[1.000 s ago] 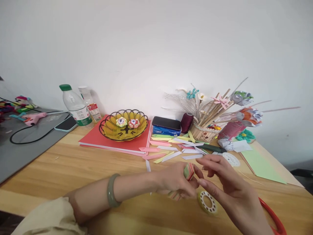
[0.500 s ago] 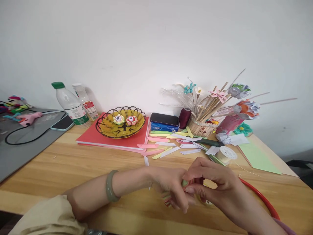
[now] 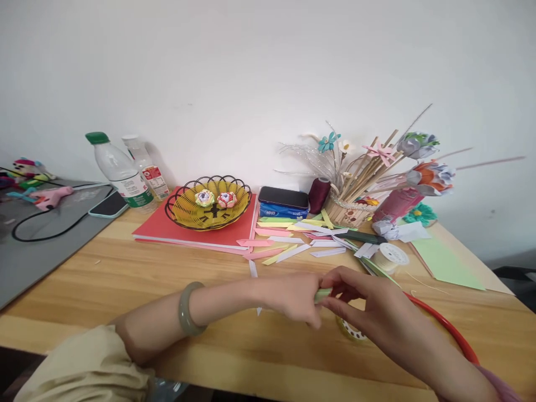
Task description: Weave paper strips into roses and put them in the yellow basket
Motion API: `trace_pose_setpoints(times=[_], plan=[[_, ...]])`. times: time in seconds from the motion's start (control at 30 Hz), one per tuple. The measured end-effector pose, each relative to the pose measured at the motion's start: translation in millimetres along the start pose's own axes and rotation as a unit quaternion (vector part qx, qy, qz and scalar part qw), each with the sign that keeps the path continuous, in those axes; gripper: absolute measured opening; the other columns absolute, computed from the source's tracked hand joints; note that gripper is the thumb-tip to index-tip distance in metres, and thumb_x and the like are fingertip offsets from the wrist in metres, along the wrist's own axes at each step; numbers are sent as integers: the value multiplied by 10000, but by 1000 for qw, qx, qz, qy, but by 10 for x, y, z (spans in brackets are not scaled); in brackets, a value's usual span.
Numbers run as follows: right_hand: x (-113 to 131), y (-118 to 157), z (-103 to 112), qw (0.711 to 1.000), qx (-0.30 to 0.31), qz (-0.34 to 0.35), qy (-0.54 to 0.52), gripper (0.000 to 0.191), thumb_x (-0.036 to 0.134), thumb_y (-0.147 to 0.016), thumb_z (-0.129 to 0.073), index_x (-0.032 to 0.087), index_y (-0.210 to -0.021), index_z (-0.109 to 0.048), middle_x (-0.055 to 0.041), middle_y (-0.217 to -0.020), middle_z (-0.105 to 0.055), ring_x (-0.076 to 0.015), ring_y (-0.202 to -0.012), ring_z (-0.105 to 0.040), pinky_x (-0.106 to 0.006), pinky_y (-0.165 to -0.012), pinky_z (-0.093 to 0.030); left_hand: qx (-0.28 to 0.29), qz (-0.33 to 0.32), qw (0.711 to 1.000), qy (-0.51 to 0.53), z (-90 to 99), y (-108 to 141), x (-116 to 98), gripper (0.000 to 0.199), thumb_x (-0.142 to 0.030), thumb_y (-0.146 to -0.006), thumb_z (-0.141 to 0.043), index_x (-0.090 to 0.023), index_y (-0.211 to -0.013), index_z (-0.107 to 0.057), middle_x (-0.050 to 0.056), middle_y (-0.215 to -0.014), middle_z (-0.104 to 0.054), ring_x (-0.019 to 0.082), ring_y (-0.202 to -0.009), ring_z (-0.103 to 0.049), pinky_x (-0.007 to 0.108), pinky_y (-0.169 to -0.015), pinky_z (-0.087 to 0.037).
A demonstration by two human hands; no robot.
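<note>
My left hand, with a green bangle on its wrist, is closed with its back towards me. A small piece of folded green paper shows between it and my right hand. My right hand pinches the outer end of this paper between thumb and fingers. The left fingers hide the rest of the piece. Below the right hand, a roll of tape with a dotted core lies on the wooden table. Loose folded paper strips are spread beyond my hands.
A yellow woven basket with two paper flowers stands on red paper. Bottles are at the left. A thread spool, a pot of craft flowers and a red curved tube are at the right.
My left hand has turned over its fingers, which showed more before. The green paper now sticks out further between the hands. More of the dotted tape roll shows.
</note>
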State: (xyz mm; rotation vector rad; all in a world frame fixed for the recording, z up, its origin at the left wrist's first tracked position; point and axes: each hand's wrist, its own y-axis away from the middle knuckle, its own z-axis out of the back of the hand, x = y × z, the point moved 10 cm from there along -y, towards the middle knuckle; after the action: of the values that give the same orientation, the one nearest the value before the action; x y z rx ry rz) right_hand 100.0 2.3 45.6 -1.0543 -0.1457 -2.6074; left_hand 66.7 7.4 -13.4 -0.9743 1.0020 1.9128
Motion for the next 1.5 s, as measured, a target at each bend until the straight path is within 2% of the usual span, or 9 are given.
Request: trace_pose_setpoints(times=[0.2, 0.4, 0.6, 0.73, 0.9, 1.07, 1.2, 1.37, 1.5], plan=[[-143, -47, -25, 999, -29, 30, -25, 92, 259, -781, -519, 193, -723, -547, 0, -713, -627, -129, -666, -593, -243, -620, -477, -127, 16, 990, -67, 227, 80, 113, 472, -261, -657, -552, -198, -1104, -411, 36, -934, -605, 178, -788, -564, 268, -612, -416], [-474, -49, -127, 998, -46, 28, -35, 127, 299, -817, -496, 185, -778, -536, -30, -793, -639, -149, -744, -613, -270, -693, -498, -211, 13, 970, -120, 388, 264, 308, 284, -364, -735, -559, -205, -970, -573, 20, -979, -639, 183, -888, -570, 291, -747, -426], [-434, -55, -279, 988, -46, 88, 119, 173, 199, -850, -434, 184, -972, -556, -61, -907, -648, -170, -804, -614, -318, -701, -506, -285, 1, 940, -190, 439, 414, 426, 291, -283, -728, -601, -195, -1004, -580, 35, -1057, -616, 210, -1085, -488, 347, -924, -367], [-343, -28, -325, 967, -51, 145, 203, 205, 172, -862, -413, 181, -989, -573, -80, -938, -627, -179, -839, -596, -336, -719, -505, -297, 8, 932, -209, 463, 421, 476, 191, -255, -720, -618, -222, -909, -610, 12, -1012, -629, 222, -1174, -410, 372, -987, -308], [-274, -35, -422, 945, -34, 155, 286, 236, 163, -855, -418, 167, -1044, -560, -94, -961, -597, -203, -869, -571, -363, -723, -506, -313, 16, 929, -197, 511, 392, 499, 120, -204, -708, -624, -196, -826, -602, 2, -894, -630, 179, -947, -526, 319, -835, -400], [-164, -68, -596, 913, -45, 194, 356, 324, 141, -848, -417, 129, -1160, -502, -126, -1006, -574, -245, -933, -538, -425, -774, -490, -330, -1, 928, -173, 545, 357, 493, 73, -206, -712, -626, -188, -770, -584, -16, -842, -633, 155, -891, -531, 284, -771, -403], [-157, -120, -649, 918, -37, 203, 339, 340, 74, -841, -366, 129, -1143, -511, -106, -902, -574, -220, -840, -539, -392, -701, -509, -310, 10, 936, -164, 554, 327, 542, 114, -201, -697, -639, -185, -801, -594, -4, -867, -635, 164, -939, -527, 285, -791, -410], [-210, -171, -643, 931, -22, 194, 309, 351, 68, -838, -384, 153, -1153, -513, -101, -911, -561, -219, -856, -525, -402, -713, -503, -275, 3, 947, -164, 542, 377, 549, 345, -344, -685, -661, -216, -1000, -603, 40, -1116, -587, 217, -1175, -415, 364, -959, -341], [-211, -174, -623, 935, -30, 199, 293, 335, 96, -851, -379, 178, -1141, -526, -96, -921, -566, -215, -862, -526, -399, -713, -503, -279, -25, 943, -179, 542, 411, 512, 242, -276, -764, -587, -237, -1001, -611, 6, -1082, -623, 180, -1177, -426, 348, -997, -316]])
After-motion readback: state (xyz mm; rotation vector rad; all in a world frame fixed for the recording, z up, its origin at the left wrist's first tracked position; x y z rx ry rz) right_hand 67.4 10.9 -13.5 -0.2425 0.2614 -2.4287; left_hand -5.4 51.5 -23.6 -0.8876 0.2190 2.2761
